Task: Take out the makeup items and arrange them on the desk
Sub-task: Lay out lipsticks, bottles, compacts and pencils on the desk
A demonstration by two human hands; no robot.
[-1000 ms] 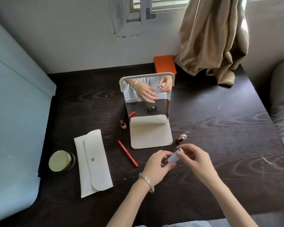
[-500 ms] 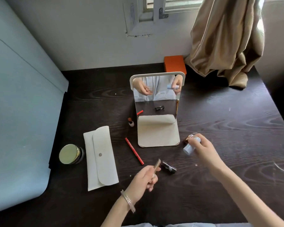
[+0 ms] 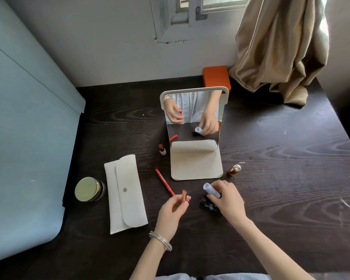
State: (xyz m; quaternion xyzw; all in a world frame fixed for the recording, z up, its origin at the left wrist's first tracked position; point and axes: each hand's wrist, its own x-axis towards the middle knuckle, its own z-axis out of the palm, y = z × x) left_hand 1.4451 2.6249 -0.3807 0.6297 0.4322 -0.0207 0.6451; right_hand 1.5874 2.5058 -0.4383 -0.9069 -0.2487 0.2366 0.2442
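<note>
Lipstick [image 3: 184, 196] in left hand [image 3: 173, 214], above desk [image 3: 281, 209].

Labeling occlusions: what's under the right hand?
Under the right hand, a black item lies on the desk, partly covered, so its type is unclear. The fingers also hold a pale tube.

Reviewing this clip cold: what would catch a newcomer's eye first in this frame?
Probably the two hands low in the middle: the left hand pinches a small orange lipstick, and the right hand grips a pale lilac tube over a black item on the dark desk. Just behind them stands a mirror reflecting both hands. Left of it lies a white pouch, with a gold-lidded jar beside that.
</note>
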